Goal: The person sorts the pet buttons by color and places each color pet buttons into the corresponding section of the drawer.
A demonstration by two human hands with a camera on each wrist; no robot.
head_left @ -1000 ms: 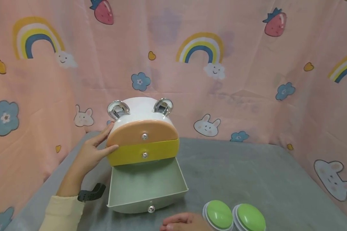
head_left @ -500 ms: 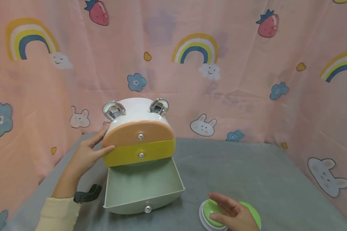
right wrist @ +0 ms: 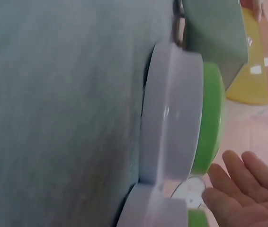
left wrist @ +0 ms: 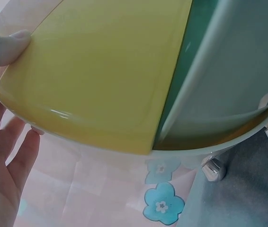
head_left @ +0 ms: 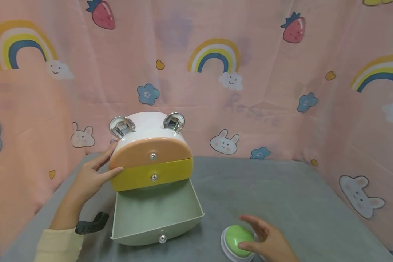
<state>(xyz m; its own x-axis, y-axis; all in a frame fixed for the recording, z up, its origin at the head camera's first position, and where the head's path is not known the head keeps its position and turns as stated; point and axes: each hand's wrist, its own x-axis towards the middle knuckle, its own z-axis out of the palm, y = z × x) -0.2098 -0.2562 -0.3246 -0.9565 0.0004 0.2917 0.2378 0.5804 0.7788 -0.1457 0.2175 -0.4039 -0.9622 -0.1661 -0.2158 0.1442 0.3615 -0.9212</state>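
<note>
A small drawer cabinet (head_left: 152, 174) with a white domed top and shiny silver ears stands left of centre in the head view. Its orange (head_left: 144, 153) and yellow (head_left: 170, 171) drawers are closed; the pale green bottom drawer (head_left: 157, 218) is pulled out, with nothing in it. My left hand (head_left: 90, 178) holds the cabinet's left side, thumb on the front edge, fingers along the side. My right hand (head_left: 270, 238), fingers spread, hovers by a green-topped round push button (head_left: 236, 236) with a white base. A second such button (right wrist: 155, 208) is mostly hidden behind that hand.
A grey cloth (head_left: 265, 193) covers the table. Pink curtains (head_left: 265, 87) with rainbows and bunnies enclose it at the back and sides. On the left wrist is a dark band (head_left: 93, 222).
My right hand has moved right from in front of the open drawer to over the buttons, its fingers spreading. The left hand stays on the cabinet. The head view has shifted slightly right.
</note>
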